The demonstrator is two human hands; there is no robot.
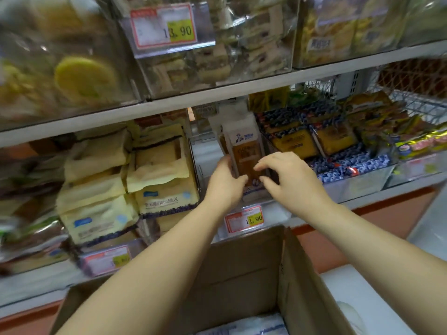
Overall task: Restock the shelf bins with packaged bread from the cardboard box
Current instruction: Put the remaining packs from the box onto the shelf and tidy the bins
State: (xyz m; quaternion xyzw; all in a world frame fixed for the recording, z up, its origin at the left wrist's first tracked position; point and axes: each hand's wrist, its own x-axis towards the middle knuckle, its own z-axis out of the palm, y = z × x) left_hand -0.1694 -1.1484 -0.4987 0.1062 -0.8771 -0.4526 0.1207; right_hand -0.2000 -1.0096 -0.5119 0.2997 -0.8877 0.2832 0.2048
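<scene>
The upper price tag (pixel 167 26), on the far clear bin (pixel 242 76), reads 3.90 after a faint digit. The near price tag (pixel 244 218), below the middle bin (pixel 256 197), reads 1.90.

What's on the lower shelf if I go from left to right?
Cream bread packs → brown bread pack, gripped by the left hand → blue-patterned packs → shiny colourful packets.

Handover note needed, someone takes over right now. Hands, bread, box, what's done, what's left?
Left hand grips the bread pack by its left edge; the pack stands upright in the clear bin on the middle shelf.
Right hand is curled over the pack's front; grip unclear.
Cardboard box is open below, with more packs inside.
Done: this pack looks nearly seated.
Left: let go, shelve the rest.
</scene>
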